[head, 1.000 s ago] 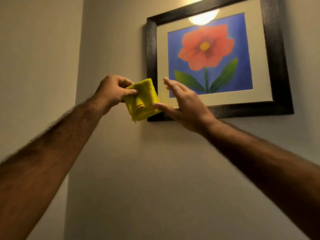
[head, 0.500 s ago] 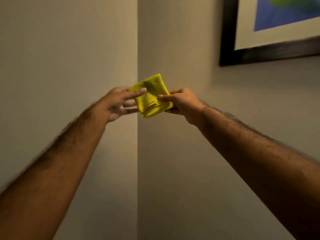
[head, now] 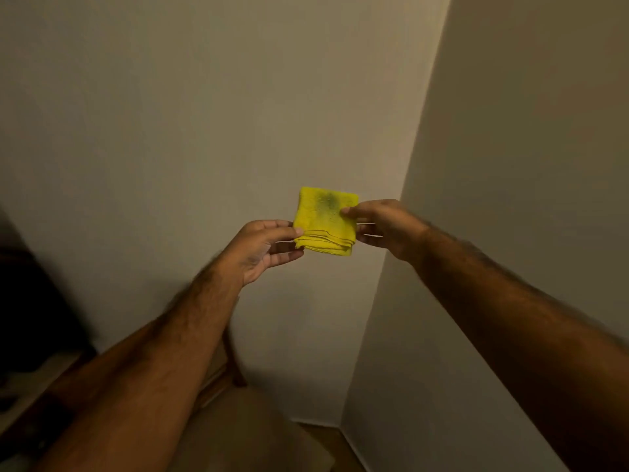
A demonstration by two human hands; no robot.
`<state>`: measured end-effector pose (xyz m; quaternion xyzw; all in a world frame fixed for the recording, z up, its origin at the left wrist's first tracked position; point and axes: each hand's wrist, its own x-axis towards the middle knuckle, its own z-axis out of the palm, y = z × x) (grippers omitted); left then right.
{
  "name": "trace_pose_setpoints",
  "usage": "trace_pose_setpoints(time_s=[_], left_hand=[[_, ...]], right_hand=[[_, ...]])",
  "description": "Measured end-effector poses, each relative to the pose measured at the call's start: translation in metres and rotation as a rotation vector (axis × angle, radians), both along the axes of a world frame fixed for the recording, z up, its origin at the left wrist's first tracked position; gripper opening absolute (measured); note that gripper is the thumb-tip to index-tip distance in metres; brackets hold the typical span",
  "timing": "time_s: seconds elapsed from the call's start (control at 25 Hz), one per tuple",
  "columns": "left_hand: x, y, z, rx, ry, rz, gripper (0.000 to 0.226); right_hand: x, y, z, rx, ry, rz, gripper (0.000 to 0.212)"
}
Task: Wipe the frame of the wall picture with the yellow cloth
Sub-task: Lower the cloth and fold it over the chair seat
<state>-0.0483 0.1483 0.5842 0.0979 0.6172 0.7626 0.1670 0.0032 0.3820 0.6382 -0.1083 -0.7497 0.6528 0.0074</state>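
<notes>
A folded yellow cloth (head: 325,221) hangs in the air in front of a wall corner, held between both hands. A dark grey smudge marks its upper face. My left hand (head: 262,248) pinches its lower left edge with thumb and fingers. My right hand (head: 381,226) pinches its right edge. The wall picture and its frame are out of view.
Two plain walls meet in a corner (head: 384,267) just right of the cloth. Below my left arm stands a wooden chair with a pale seat (head: 238,424). Dark furniture (head: 30,318) sits at the far left. A strip of floor (head: 323,437) shows at the corner's foot.
The view has swung down and left, so the picture has left the frame. The cloth passed from my left hand alone to both hands, and its smudged face now shows.
</notes>
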Motion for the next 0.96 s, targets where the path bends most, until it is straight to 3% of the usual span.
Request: trace_pose_setpoints(time_s=[0.2,0.52,0.64,0.76,0.96], left_hand=[[-0.02,-0.058,-0.1,-0.147,-0.15,0.088,0.014],[-0.015,-0.134,-0.299,-0.339,-0.468,0.213,0.006],[-0.006,-0.147,-0.377,-0.427,-0.585,0.251,0.006],[0.003,-0.153,-0.447,-0.493,-0.639,0.281,0.011],[0.019,-0.157,-0.562,-0.662,-0.745,0.295,0.024]], right_hand=[[-0.046,-0.049,-0.118,-0.02,-0.225,0.118,0.022],[-0.074,-0.121,-0.341,-0.009,-0.592,0.301,0.01],[-0.068,-0.143,-0.429,-0.019,-0.73,0.272,0.02],[-0.057,-0.16,-0.502,-0.048,-0.858,0.231,0.005],[-0.037,-0.171,-0.616,0.008,-0.97,0.239,0.012]])
